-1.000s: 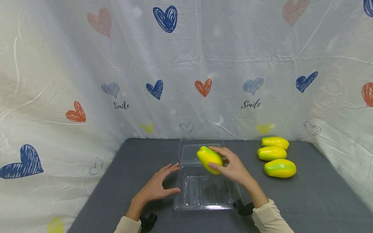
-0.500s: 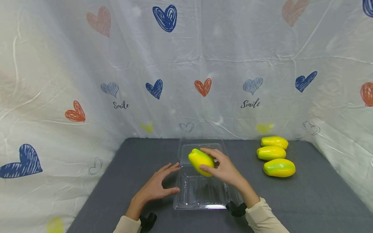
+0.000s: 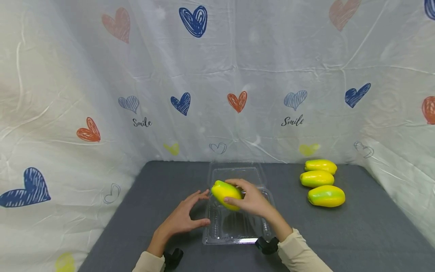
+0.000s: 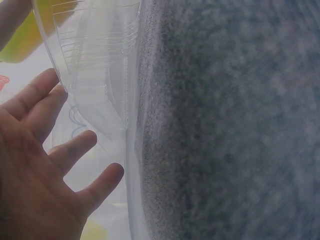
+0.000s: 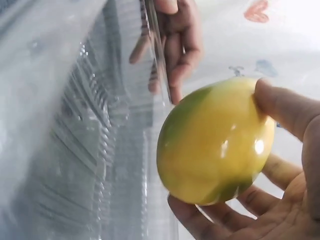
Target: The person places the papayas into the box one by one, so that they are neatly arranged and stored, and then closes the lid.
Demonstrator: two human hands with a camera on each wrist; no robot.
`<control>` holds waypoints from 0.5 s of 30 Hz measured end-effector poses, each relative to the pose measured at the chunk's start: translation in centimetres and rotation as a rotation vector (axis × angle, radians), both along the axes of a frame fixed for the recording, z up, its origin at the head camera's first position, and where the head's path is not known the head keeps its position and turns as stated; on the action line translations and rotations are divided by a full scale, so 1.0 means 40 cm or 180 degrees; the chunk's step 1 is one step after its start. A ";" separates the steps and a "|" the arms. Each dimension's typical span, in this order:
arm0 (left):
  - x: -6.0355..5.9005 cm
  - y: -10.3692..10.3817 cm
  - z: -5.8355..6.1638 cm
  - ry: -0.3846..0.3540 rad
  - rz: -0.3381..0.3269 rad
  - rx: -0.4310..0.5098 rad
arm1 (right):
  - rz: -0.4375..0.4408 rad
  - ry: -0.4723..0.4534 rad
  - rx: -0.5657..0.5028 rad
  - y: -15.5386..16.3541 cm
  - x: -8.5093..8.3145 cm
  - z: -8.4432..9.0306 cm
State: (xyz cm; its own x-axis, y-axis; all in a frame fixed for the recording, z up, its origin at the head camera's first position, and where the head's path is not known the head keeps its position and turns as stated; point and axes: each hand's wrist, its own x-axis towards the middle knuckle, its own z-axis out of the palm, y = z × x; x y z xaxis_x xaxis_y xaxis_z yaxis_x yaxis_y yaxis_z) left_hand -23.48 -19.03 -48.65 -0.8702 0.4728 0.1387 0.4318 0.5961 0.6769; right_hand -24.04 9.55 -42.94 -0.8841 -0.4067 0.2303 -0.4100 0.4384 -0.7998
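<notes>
My right hand (image 3: 255, 200) holds a yellow-green papaya (image 3: 224, 193) between thumb and fingers, above the left part of a clear plastic clamshell box (image 3: 234, 240). In the right wrist view the glossy papaya (image 5: 215, 145) hangs beside the box wall, its rounded end toward the camera. The box lies unfolded, its lid (image 3: 238, 173) spread out at the back. My left hand (image 3: 183, 216) is at the box's left side, fingers spread and fairly straight. In the left wrist view its fingertips (image 4: 52, 80) are right at the clear rim.
Three more papayas lie at the right: a back one (image 3: 321, 166), a middle one (image 3: 317, 178) and a front one (image 3: 326, 196). A grey cloth (image 3: 367, 234) covers the table. Behind it hangs a white curtain (image 3: 265, 49) printed with hearts.
My right hand has carried the papaya leftward and slightly down over the box, toward my left hand. The left hand stays in place, as do the three papayas at the right.
</notes>
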 end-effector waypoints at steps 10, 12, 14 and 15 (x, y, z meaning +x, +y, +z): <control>0.003 0.000 -0.002 -0.0066 0.0035 0.0019 | 0.0013 -0.0015 0.0133 -0.029 -0.004 -0.037; 0.002 0.000 -0.003 -0.0070 0.0025 0.0034 | -0.0031 -0.0050 0.0116 -0.033 -0.002 -0.042; 0.002 0.001 -0.002 -0.0072 0.0023 0.0047 | -0.0077 -0.0060 0.0095 -0.036 0.000 -0.048; 0.002 0.001 -0.002 -0.0072 0.0026 0.0045 | -0.0102 -0.0055 0.0086 -0.038 0.001 -0.050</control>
State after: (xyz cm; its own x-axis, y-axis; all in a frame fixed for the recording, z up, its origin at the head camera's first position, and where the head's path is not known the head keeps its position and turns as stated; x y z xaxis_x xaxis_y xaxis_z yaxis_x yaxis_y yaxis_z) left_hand -23.41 -19.00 -48.75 -0.8770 0.4638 0.1256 0.4114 0.5898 0.6949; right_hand -24.01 8.01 -44.95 -0.9005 -0.3840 0.2040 -0.3815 0.4727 -0.7943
